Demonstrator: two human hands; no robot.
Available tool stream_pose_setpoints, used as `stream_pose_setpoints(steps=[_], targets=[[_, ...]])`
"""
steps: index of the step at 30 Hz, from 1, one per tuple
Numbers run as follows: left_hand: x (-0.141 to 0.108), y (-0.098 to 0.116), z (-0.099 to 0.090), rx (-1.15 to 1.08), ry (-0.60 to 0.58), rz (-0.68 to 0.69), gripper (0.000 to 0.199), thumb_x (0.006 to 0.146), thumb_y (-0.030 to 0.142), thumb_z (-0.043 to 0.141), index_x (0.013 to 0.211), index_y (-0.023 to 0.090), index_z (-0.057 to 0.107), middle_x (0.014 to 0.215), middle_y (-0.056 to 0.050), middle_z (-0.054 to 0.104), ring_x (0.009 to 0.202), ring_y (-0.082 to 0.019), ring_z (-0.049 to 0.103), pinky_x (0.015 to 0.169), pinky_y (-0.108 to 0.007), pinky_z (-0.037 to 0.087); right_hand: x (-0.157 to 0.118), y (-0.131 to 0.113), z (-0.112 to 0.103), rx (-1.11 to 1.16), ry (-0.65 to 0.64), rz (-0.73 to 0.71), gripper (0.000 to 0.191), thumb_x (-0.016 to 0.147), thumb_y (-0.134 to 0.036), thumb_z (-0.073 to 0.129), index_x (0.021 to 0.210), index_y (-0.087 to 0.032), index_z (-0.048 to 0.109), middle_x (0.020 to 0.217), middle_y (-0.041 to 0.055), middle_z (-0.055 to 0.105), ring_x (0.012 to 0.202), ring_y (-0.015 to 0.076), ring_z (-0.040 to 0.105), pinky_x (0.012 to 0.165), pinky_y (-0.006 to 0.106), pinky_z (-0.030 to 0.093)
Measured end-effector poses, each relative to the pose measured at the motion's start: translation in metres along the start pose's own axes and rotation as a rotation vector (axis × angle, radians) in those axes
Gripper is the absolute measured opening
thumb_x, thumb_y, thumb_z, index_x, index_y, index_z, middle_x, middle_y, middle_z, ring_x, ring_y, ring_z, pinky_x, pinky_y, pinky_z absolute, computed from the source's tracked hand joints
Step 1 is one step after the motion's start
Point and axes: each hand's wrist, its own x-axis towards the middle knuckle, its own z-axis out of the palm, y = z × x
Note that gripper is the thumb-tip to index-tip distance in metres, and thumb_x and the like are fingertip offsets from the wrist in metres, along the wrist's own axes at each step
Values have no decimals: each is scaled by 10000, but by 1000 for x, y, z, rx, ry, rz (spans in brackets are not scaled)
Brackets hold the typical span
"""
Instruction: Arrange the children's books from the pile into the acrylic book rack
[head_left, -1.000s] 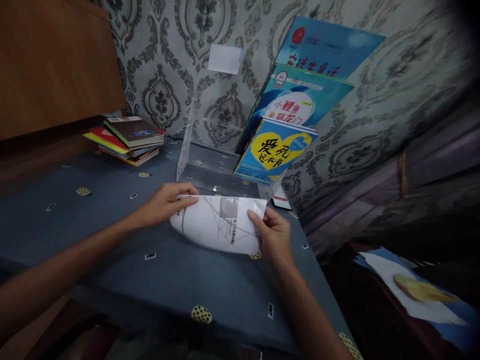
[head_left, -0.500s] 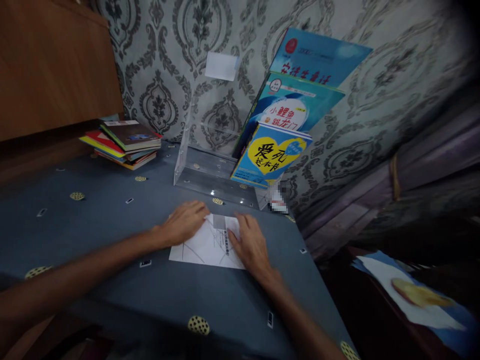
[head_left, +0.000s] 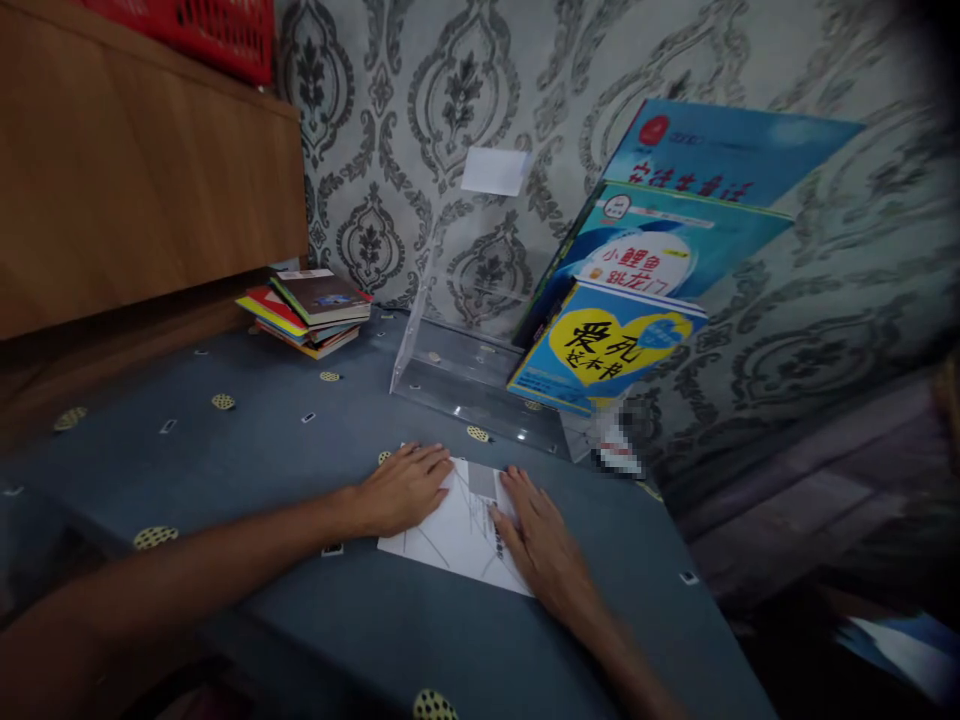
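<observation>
A white printed sheet (head_left: 463, 530) with dark lines, small text and a grey block lies on the table in front of me. My left hand (head_left: 405, 488) rests flat on its upper left part, fingers stretched out to the right. On the sheet's right side lies my right hand (head_left: 544, 540), palm down with fingers extended and the thumb a little apart. Both hands partly cover the sheet. Just beyond it stands a clear acrylic display rack (head_left: 450, 395), its right half holding a blue and yellow book (head_left: 600, 345) in front of a teal book (head_left: 645, 250) and a blue book (head_left: 735, 150).
A pile of several books (head_left: 319, 310) lies at the back left beside a wooden cabinet (head_left: 150, 180). A red basket (head_left: 225, 35) sits on the cabinet. Patterned cloth (head_left: 285, 470) covers the table. A blurred blue and white item (head_left: 907, 650) lies low at the right.
My view has turned left, so everything sits further right and lower. My left hand's fingers, bent at the sheet's corner before, now lie flatter across it. My right hand remains on the right side.
</observation>
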Motion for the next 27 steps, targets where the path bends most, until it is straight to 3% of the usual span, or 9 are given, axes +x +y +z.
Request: stream_pose_setpoints(steps=[6,18,27], targets=[[0,1,-2,-2,31,24,415,1060,293,336,1384,105,517,1497,-174,544,1432,-263,462,1186,-492,355,-10,-3,-5,-117,-16,-6,551,1046,-449,337,1466,-140,518,1495,194,534,1400,317,505,1097,549,475],[3,3,-4,35,-29,17,415,1065,301,344,1400,125,514,1506,-152,541,1450,-260,435,1184,-468,335,-50,-14,-13,-257,35,-63,526,1025,-405,376,1485,-180,494,1493,171,544,1386,324,520,1051,532,510],[0,-4,6,46,65,68,388,1049,278,358,1361,142,543,1441,-154,595,1386,-259,502,1143,-481,378,-63,-34,-40,-99,9,-51,475,983,-409,521,1409,-206,577,1464,166,574,1367,339,538,1067,585,492]])
